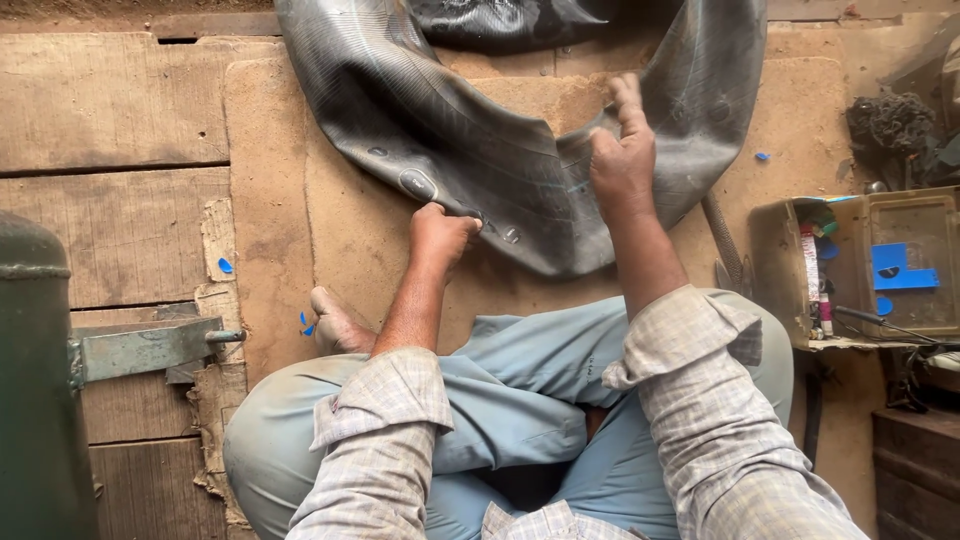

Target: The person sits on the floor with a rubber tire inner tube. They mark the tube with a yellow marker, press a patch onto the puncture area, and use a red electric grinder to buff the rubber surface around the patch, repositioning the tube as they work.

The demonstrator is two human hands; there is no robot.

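A large black rubber inner tube [480, 150] lies flattened in a curve on a worn board [270, 200] in front of my crossed legs. My left hand [440, 235] is closed, pinching the tube's near edge beside a round patch [418, 184]. My right hand [622, 150] presses on the tube's inner edge, its fingers stretched toward the board showing through the tube's middle. A second small patch [512, 235] sits between the hands.
A green metal cylinder [35, 380] with a bracket [150, 347] stands at the left. A dusty open box [860, 265] holding tubes and blue scraps sits at the right, with dark rubber clutter [895, 125] behind it. Small blue bits [225, 265] lie on the wooden floor.
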